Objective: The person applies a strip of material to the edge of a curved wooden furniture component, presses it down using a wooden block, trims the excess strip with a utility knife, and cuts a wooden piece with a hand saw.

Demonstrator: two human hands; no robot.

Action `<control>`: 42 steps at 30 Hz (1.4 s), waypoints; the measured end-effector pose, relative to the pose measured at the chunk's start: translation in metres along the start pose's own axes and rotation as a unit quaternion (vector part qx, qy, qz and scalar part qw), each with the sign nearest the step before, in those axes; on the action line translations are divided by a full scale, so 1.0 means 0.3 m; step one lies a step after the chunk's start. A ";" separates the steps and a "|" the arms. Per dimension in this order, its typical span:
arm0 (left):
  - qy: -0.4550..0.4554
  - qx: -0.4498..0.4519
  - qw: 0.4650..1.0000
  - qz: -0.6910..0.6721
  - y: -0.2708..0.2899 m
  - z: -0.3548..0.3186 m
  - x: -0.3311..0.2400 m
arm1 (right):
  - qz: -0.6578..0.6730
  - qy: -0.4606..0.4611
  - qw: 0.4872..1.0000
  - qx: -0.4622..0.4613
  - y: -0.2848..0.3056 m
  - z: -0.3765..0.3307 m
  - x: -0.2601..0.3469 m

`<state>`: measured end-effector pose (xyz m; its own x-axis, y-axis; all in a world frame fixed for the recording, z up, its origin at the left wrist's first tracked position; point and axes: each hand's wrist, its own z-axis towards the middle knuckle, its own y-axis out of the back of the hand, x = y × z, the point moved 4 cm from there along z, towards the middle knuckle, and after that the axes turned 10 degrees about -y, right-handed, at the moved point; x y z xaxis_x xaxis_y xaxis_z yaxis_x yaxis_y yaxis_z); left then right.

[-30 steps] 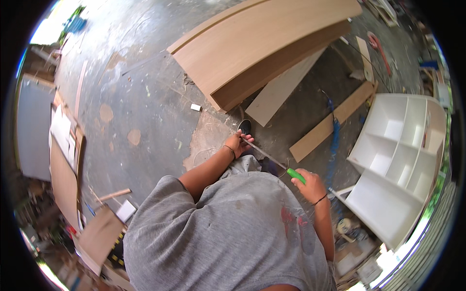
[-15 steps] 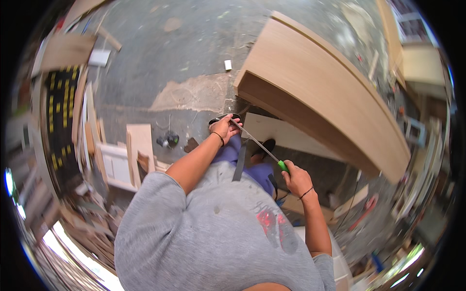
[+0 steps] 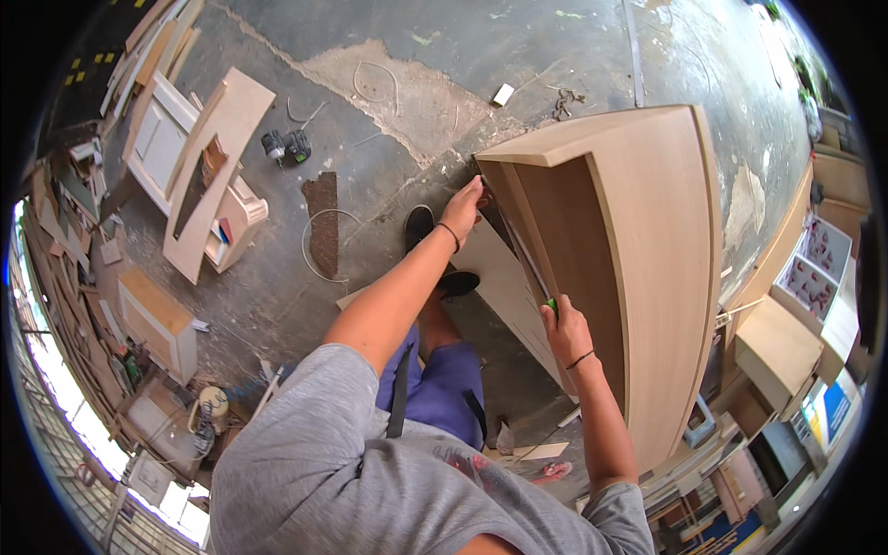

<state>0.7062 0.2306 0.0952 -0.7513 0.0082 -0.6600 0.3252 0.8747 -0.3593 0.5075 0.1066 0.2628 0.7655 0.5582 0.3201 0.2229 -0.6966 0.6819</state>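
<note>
A long, thin metal file with a green handle point(image 3: 551, 303) lies along the near open edge of a large light-wood cabinet point(image 3: 661, 250). My right hand point(image 3: 568, 335) is wrapped round the handle. At the far end, my left hand point(image 3: 466, 203) has its fingers closed at the file's tip, beside the cabinet's far left corner. The tip itself is hidden by those fingers. The cabinet's hollow side faces me, and its long curved panel stands on the right.
A pale board point(image 3: 504, 268) lies on the floor between my feet and the cabinet. To the left are a cordless drill point(image 3: 287, 146), a brown offcut point(image 3: 322, 222) and a wooden piece with a curved cutout point(image 3: 217, 166). Cabinet parts and boxes point(image 3: 782, 347) crowd the far right.
My view has swung toward the cabinet. The file, held away from the wood before, is now against the cabinet's near edge, with both hands still on it.
</note>
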 end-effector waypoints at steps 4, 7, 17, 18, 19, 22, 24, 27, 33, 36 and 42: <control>-0.221 -0.045 0.961 0.159 0.008 0.149 0.030 | -0.006 -0.007 1.000 0.000 0.000 0.164 0.022; -0.253 -0.016 0.963 0.090 0.025 0.271 0.071 | -0.026 -0.037 0.999 0.004 -0.027 0.281 0.013; -0.242 0.040 0.969 0.040 0.004 0.439 0.159 | -0.080 -0.083 0.992 0.048 -0.048 0.439 -0.042; -0.241 0.041 0.969 0.039 0.006 0.445 0.168 | -0.090 -0.082 0.991 0.051 -0.050 0.446 -0.043; -0.239 0.042 0.969 0.038 0.005 0.451 0.175 | -0.099 -0.081 0.990 0.053 -0.052 0.452 -0.046; -0.225 0.050 0.969 0.090 -0.014 0.445 0.172 | -0.142 -0.067 0.986 0.047 -0.064 0.456 -0.062; -0.213 0.056 0.966 0.134 -0.018 0.440 0.166 | -0.182 -0.085 0.978 0.061 -0.073 0.450 -0.048; -0.198 0.064 0.962 0.175 0.000 0.442 0.175 | -0.190 -0.097 0.974 0.072 -0.077 0.443 -0.012; -0.185 0.049 0.965 0.178 0.003 0.480 0.165 | -0.177 -0.061 0.981 0.056 -0.107 0.491 0.006; -0.171 0.043 0.952 0.251 0.035 0.563 0.136 | -0.173 -0.060 0.982 0.048 -0.134 0.553 0.034; -0.181 0.051 0.960 0.208 0.045 0.558 0.100 | -0.123 -0.035 0.991 0.045 -0.063 0.516 0.091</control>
<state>0.7841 0.1615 -0.0398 -0.3013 0.1606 -0.9399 0.6224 0.7799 -0.0663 0.6176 0.0653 0.1568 0.7206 0.6858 0.1025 0.4586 -0.5822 0.6713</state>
